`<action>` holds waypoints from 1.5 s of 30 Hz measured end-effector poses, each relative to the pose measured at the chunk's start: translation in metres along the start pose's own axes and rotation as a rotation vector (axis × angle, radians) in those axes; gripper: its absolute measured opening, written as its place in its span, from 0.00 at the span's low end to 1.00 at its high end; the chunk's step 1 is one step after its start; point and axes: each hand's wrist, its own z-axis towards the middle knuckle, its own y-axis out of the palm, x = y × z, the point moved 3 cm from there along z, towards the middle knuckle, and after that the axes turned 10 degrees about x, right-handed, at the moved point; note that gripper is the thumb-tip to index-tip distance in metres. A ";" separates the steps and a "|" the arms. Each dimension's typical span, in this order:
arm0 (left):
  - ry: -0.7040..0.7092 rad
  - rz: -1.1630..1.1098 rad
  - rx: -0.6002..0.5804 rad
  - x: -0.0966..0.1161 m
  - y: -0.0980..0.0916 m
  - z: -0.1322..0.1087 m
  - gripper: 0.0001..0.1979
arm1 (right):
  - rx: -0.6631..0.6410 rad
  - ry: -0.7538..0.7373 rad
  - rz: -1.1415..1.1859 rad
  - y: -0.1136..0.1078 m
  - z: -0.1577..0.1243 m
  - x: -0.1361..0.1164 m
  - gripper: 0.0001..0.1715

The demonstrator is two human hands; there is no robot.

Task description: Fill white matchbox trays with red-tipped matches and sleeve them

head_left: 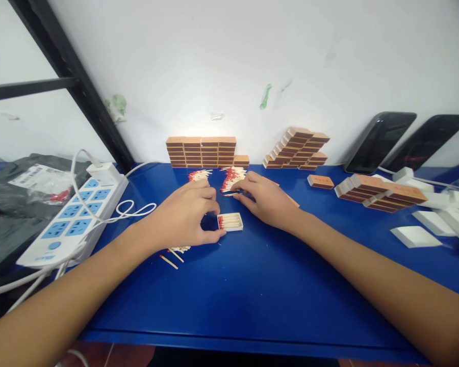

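Note:
A small white matchbox tray lies on the blue table, filled with red-tipped matches. My left hand grips the tray's left end, thumb at the near corner and fingers at the far one. Beyond the tray, my right hand has its thumb and forefinger closed on a match, at the near edge of a loose match pile. A second pile shows behind my left hand. More loose matches lie partly hidden under my left wrist.
Closed matchboxes are stacked along the wall, at back right and at right. White trays are heaped far right near two leaning phones. At left are a power strip and white cables.

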 end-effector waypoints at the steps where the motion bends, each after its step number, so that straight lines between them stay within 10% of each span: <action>1: 0.002 0.001 0.000 0.000 0.000 0.000 0.16 | -0.004 0.000 -0.005 0.000 0.000 -0.001 0.13; 45: -0.010 -0.008 0.020 -0.001 0.001 0.000 0.14 | -0.260 0.057 0.268 -0.026 -0.024 -0.041 0.10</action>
